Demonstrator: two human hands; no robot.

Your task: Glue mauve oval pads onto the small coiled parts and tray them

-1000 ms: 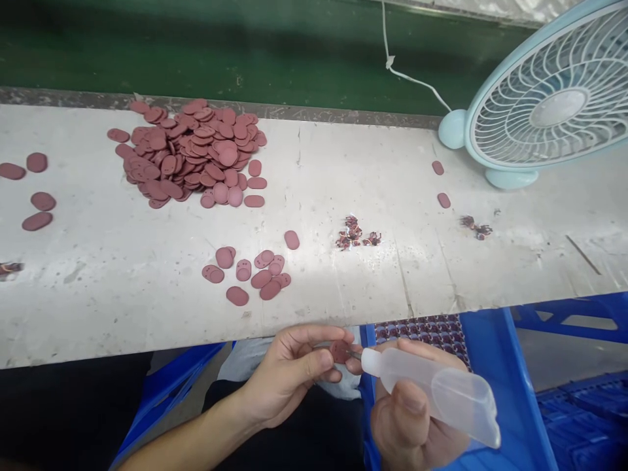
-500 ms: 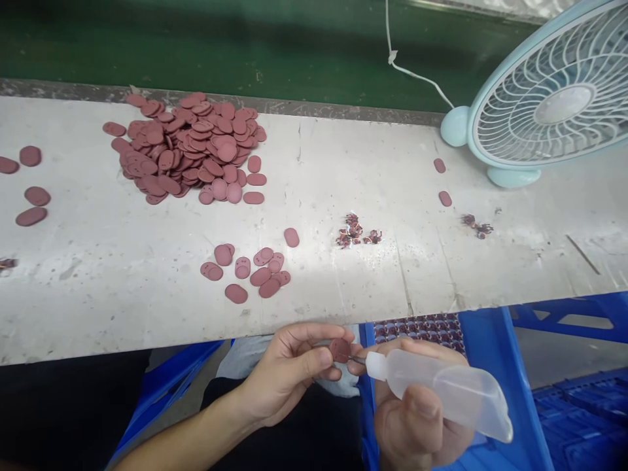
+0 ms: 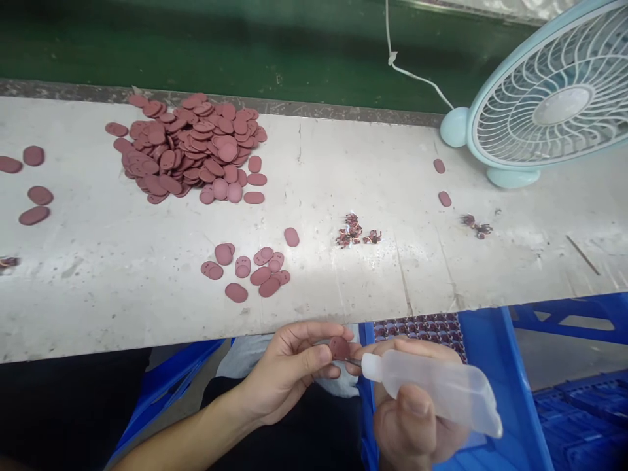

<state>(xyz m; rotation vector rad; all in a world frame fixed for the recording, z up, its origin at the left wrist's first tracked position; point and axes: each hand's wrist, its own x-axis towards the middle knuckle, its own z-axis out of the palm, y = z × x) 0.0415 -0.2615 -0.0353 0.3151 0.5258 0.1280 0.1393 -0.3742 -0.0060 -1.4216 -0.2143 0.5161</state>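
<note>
Below the table's front edge, my left hand (image 3: 294, 369) pinches a dark red oval piece (image 3: 339, 348) between thumb and fingers. My right hand (image 3: 417, 412) is wrapped round a translucent white squeeze bottle (image 3: 436, 386), tilted with its base to the lower right. The bottle's thin dark nozzle (image 3: 354, 361) meets the lower right part of the held piece. On the pale table (image 3: 147, 281), a small group of similar red pieces (image 3: 260, 277) lies beyond my left hand, and a large heap of them (image 3: 191, 147) sits farther back.
Small clusters of dark red bits (image 3: 350, 232) lie mid-table and to the right. A light blue fan (image 3: 562, 108) stands at the back right, its white cord (image 3: 417, 76) running behind. A blue crate (image 3: 500, 366) below the edge holds rows of small dark red parts (image 3: 422, 327).
The bottle in my right hand has shifted slightly left, and its nozzle has moved lower on the held piece. My left hand has stayed nearly still.
</note>
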